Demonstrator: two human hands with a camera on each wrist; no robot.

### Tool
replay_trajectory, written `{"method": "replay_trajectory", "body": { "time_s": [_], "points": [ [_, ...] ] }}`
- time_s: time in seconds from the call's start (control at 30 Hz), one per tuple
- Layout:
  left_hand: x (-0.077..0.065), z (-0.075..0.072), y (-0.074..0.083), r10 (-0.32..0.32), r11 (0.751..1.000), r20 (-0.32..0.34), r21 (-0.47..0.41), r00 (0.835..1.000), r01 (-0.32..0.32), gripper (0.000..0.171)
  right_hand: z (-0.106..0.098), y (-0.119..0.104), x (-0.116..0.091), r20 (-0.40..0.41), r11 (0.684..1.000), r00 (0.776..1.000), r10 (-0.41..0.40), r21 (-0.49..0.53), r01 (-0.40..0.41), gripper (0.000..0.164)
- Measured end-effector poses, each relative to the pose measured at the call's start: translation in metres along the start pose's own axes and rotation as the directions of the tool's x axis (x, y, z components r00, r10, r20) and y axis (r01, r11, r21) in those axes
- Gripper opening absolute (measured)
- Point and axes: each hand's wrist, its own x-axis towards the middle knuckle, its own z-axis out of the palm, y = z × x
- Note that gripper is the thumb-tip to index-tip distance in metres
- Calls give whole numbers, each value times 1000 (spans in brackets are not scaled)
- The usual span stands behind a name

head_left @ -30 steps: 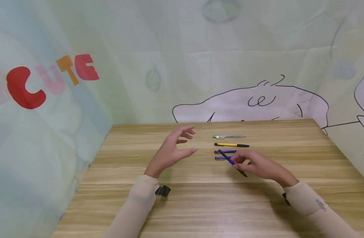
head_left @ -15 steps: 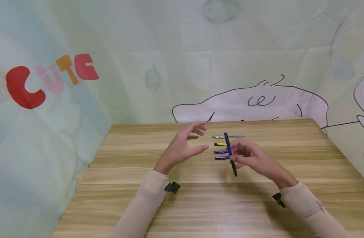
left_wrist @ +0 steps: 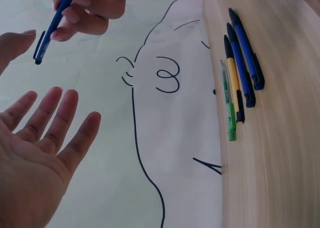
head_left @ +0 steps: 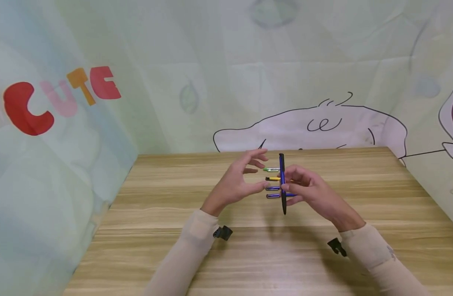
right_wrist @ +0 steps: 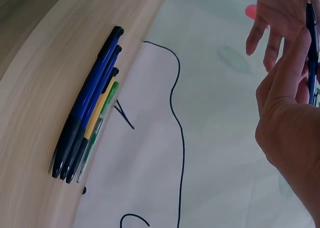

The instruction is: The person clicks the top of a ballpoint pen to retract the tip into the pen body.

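My right hand [head_left: 311, 191] pinches a blue pen [head_left: 283, 176] with black ends between thumb and fingers, raised above the table. In the head view the pen stands nearly upright, its black tip pointing down toward me. Just to its left, my left hand [head_left: 241, 179] is held up with fingers spread and thumb apart, holding nothing; its fingertips are a short gap from the pen. Behind and below the hands lie a clear pen with a green end [left_wrist: 229, 102], a yellow and black pen [left_wrist: 233, 80] and two blue pens [left_wrist: 245, 50], side by side. The right hand partly hides them in the head view.
The wooden table [head_left: 156, 255] ends at a printed cloth backdrop [head_left: 174, 82] at the back, with more cloth at the left. Small black clips [head_left: 223, 233] sit at both sleeve cuffs.
The right hand has lifted the blue pen away from the row and turned it from slanted to nearly upright. The left hand has moved right, closer to it.
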Motion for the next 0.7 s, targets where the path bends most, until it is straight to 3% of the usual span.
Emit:
{"method": "replay_trajectory", "body": {
  "time_s": [0.4, 0.7],
  "points": [
    [4, 16, 4, 8, 996, 84, -91, 996, -1, 104, 7, -2, 6, 44, 983, 999, -5, 186, -4, 17],
    [7, 17, 8, 21, 999, 111, -44, 994, -16, 105, 8, -2, 9, 62, 967, 998, 6, 253, -22, 18]
  ]
}}
